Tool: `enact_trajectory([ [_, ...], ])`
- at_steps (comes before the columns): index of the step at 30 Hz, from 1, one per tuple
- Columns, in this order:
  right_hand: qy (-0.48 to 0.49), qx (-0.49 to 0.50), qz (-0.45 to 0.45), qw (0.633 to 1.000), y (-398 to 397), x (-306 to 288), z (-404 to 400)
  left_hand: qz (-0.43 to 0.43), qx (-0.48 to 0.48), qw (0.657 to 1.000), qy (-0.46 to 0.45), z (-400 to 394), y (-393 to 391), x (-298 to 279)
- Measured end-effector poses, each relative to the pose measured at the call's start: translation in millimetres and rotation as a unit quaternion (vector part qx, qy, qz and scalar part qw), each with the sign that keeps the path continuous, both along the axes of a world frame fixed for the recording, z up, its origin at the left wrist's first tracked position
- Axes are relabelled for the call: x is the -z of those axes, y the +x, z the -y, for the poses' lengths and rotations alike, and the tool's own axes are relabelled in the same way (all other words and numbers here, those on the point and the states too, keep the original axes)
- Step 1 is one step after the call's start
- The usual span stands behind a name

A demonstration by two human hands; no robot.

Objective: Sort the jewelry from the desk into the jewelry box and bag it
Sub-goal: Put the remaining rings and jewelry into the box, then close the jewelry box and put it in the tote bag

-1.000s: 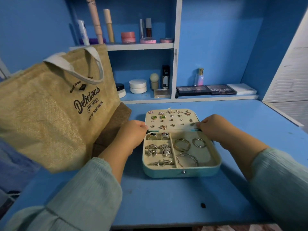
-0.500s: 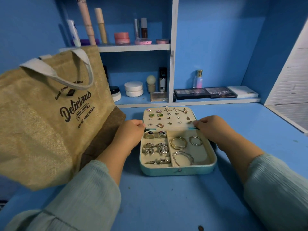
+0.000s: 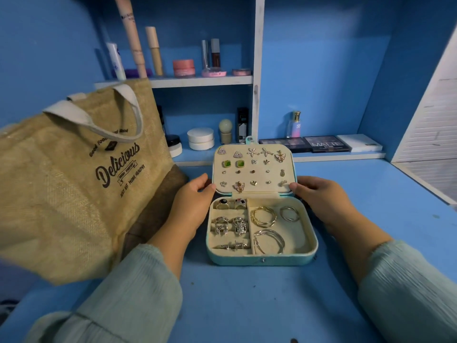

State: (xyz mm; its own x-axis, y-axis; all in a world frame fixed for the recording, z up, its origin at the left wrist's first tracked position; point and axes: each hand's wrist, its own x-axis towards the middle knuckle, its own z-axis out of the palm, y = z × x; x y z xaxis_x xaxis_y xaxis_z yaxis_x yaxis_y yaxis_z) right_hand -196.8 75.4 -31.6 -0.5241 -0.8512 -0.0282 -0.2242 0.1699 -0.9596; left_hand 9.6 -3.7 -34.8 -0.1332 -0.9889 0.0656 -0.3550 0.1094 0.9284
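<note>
While the turquoise jewelry box [image 3: 262,258] sits open on the blue table [image 3: 247,305], both hands are at its lid [image 3: 254,169]: the left hand [image 3: 191,206] pinches the lid's left edge near the hinge, thumb on the cream inner face, and the right hand [image 3: 319,196] grips the right edge the same way. That lid stands tilted up, its panel dotted with stud earrings [image 3: 232,164], green squares among them. Down in the tray, rings [image 3: 231,225] fill the left slots, and hoop earrings [image 3: 268,241] lie in the right compartment. Just left of the box, touching the left forearm, a jute tote bag [image 3: 74,184] printed "Delicious" leans over the table edge. Behind, shelves [image 3: 197,81] carry cosmetics, with eyeshadow palettes [image 3: 326,144] on the lower ledge.
</note>
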Motion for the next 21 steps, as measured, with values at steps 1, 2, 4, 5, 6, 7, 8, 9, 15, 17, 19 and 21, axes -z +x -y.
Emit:
enact_trajectory([
  [1, -0.011, -0.002, 0.004, 1.0, 0.9, -0.5, -1.3, -0.007, 0.003, 1.0, -0.003, -1.4, 0.4, -0.1],
  [2, -0.021, -0.001, 0.007, 1.0, 1.8, -0.9, -2.6, -0.012, 0.008, 1.0, -0.008, -2.6, 1.2, -0.2],
  [4, -0.037, 0.006, 0.012, 0.999, 2.6, -2.0, -4.9, -0.019, 0.024, 0.999, -0.021, -6.5, 3.1, -0.8],
  [5, -0.044, 0.009, 0.015, 0.999, 2.6, -2.7, -6.3, -0.022, 0.032, 0.999, -0.027, -7.9, 3.8, -1.0],
  [6, -0.05, 0.011, 0.021, 0.998, 2.6, -4.0, -8.0, -0.025, 0.037, 0.998, -0.032, -7.8, 4.6, -0.4],
  [7, -0.057, 0.011, 0.031, 0.998, 3.0, -5.2, -9.2, -0.03, 0.039, 0.998, -0.036, -7.8, 5.4, 0.3],
  [8, -0.064, 0.011, 0.042, 0.997, 3.1, -5.9, -10.6, -0.036, 0.04, 0.998, -0.036, -7.9, 6.4, 0.9],
  [9, -0.072, 0.012, 0.052, 0.996, 3.3, -6.1, -11.4, -0.04, 0.039, 0.998, -0.035, -7.7, 7.2, 1.4],
  [15, -0.085, 0.017, 0.14, 0.986, 4.7, -7.0, -17.8, -0.088, 0.024, 0.996, -0.012, -8.0, 10.7, 1.7],
  [17, -0.092, 0.01, 0.173, 0.981, 6.2, -8.0, -20.6, -0.105, 0.02, 0.994, 0.004, -10.2, 12.5, -0.4],
  [19, -0.099, -0.004, 0.195, 0.976, 6.9, -8.0, -23.4, -0.138, 0.017, 0.99, 0.02, -14.1, 13.9, -3.0],
  [21, -0.106, -0.016, 0.201, 0.974, 7.3, -7.9, -26.2, -0.15, 0.012, 0.988, 0.029, -17.4, 15.5, -5.5],
])
